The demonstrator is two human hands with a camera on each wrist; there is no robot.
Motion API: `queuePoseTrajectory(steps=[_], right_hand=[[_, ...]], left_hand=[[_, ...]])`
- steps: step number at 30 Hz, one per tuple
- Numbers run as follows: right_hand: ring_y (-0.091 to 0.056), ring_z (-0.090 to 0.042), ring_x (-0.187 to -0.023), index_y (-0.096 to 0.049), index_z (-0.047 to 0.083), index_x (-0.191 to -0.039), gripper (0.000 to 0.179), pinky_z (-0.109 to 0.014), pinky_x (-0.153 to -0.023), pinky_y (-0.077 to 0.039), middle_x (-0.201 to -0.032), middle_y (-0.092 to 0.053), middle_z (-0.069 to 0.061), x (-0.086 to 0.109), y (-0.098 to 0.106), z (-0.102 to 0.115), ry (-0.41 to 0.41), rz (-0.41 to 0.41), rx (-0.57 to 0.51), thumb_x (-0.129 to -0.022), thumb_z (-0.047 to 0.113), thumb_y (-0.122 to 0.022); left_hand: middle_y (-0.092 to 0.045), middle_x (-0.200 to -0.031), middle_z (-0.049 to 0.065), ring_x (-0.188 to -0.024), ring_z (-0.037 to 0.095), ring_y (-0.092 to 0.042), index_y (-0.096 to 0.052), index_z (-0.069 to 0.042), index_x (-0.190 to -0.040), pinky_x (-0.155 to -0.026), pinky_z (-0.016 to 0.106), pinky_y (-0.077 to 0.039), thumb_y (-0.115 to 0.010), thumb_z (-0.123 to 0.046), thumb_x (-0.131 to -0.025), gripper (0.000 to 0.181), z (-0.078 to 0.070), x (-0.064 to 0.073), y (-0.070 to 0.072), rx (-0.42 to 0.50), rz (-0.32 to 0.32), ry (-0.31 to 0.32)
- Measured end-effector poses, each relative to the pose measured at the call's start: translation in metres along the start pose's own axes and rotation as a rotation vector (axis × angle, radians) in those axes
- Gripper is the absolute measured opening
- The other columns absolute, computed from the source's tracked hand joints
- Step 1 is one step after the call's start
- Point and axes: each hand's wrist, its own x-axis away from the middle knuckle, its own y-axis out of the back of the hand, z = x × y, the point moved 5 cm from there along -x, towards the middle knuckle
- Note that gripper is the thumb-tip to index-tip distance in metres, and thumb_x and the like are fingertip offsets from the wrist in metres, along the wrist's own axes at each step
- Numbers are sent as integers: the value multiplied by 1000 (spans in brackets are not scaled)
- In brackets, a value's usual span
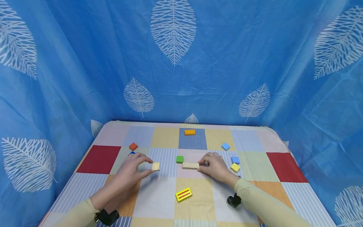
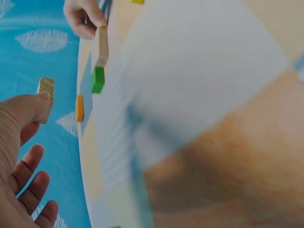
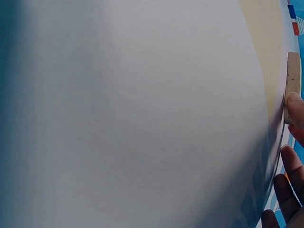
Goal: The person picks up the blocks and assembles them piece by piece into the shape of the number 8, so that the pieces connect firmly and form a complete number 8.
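Between thumb and index finger, my left hand pinches a small wooden block with a striped grain. This block appears raised off the cloth in the left wrist view, where the other fingers are spread loosely. My right hand pinches the right end of a longer plain wooden block, which looks to lie flat on the cloth. Just behind its left end sits a green block; whether the two touch I cannot tell. Nearer to me lies a yellow block with red stripes.
An orange block lies at the back. On the left are a red block and a blue block, partly hidden by my left hand. To the right lie a light-blue block, a blue block and a yellow block.
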Motion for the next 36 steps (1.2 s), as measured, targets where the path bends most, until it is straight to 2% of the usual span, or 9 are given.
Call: queuePoseTrajectory(steps=[4,8,16,22,31,36], right_hand=[[-46,-12,-91,-77,30,-94,16,-39,-82,-33,-93,-58,20,0,-1,0,-9,8,1,-82,32,-88],[-45,-12,-90,-77,30,-93,16,-39,-82,-32,-93,-58,20,0,-1,0,-10,7,-6,-82,32,-88],[-46,-12,-90,-77,31,-93,16,-39,-82,-33,-92,-57,20,0,-1,-1,-11,10,-4,-81,33,-88],[-45,-12,-89,-77,31,-93,17,-38,-81,-32,-90,-56,20,0,-1,0,-6,11,-4,-81,34,-88],[-45,-12,-90,-76,31,-93,17,-38,-82,-33,-91,-57,21,-1,-1,0,-6,9,3,-81,33,-88],[-45,-12,-90,-76,31,-93,16,-38,-82,-33,-91,-57,21,-1,0,0,-6,9,3,-81,33,-88]], left_hand=[[-63,-114,-3,-113,22,-55,-75,-28,-105,-93,48,-48,-88,-33,-81,28,-13,-12,-8,-6,9,-6],[-63,-111,-6,-112,21,-53,-75,-30,-105,-93,46,-48,-89,-36,-80,29,-23,-24,-17,-18,26,14],[-61,-106,-9,-105,18,-52,-76,-29,-104,-90,42,-44,-87,-39,-81,27,-35,-40,-41,-36,70,8],[-62,-107,-8,-102,18,-51,-75,-30,-103,-88,41,-43,-86,-40,-81,27,-39,-45,-56,-54,107,-11],[-62,-103,-9,-96,16,-51,-75,-27,-103,-84,40,-43,-86,-39,-82,27,-41,-48,-68,-68,131,-65],[-62,-101,-8,-95,16,-50,-76,-24,-104,-82,39,-43,-86,-39,-82,29,-38,-49,-76,-52,168,-50]])
